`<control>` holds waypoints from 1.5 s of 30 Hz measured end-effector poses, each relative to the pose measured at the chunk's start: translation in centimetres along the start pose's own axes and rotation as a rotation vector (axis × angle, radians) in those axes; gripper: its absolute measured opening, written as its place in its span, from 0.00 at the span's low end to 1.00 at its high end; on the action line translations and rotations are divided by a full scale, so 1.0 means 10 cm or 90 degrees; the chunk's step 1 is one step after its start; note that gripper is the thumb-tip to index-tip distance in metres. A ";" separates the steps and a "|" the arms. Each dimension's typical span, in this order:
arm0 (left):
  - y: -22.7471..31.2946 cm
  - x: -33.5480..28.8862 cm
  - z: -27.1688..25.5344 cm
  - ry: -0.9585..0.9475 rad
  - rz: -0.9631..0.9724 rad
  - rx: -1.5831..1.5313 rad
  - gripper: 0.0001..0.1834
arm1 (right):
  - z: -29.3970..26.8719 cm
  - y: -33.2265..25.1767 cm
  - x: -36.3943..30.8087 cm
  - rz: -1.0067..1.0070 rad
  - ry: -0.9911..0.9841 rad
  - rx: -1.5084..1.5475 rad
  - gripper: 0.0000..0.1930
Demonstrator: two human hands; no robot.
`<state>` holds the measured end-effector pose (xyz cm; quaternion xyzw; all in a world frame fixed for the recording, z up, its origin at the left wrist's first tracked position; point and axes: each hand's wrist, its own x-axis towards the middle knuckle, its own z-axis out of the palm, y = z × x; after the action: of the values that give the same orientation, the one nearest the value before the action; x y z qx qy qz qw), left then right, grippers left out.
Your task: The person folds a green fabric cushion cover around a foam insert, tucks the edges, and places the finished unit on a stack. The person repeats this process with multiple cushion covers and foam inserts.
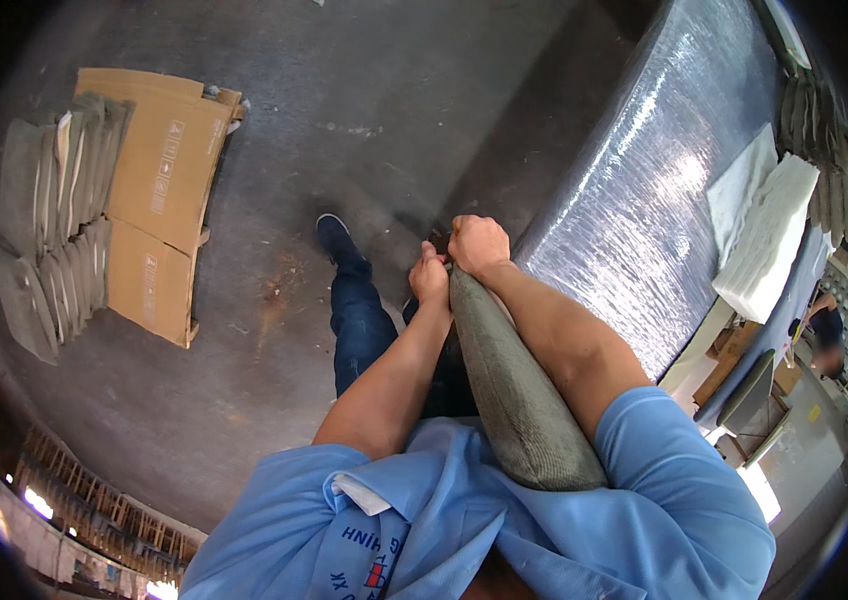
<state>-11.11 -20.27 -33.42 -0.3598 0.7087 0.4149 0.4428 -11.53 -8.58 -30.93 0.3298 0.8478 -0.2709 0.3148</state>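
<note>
Left hand: fingers clamped on the far end of the grey-green cushion
Right hand: fingers clamped there too, just beside
Cushion: near end at the blue shirt
Shirt: dark-blue lettering, small red emblem
Cardboard: pale printed symbols

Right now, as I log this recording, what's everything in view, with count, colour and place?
Held cushion: one, grey-green, between the forearms, reaching back to the torso
Stacked cushions: many, exact count unclear, grey, two rows at left
Cardboard: two panels, brown, beside those rows
Plastic-wrapped surface: one, silvery, right
White padding: at least two pieces, white, right
Piled cushions: several, dark grey, upper right
Slatted structure: one or more, brown, lower left
Floor: one, dark grey, centre
Another person: one, dark top, far right
Shirt: one, light blue, bottom
Shoe: one clear, dark blue, centre
Left hand, right hand: two, bare, at the held cushion's far end
</note>
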 end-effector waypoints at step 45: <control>0.59 -1.49 -0.67 -0.536 0.712 -0.029 0.29 | -0.02 0.03 -0.04 -0.031 0.060 0.055 0.12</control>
<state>-13.26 -21.90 -16.26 0.2413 0.5471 0.6992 0.3919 -11.15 -8.44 -30.61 0.3349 0.8568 -0.2991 0.2534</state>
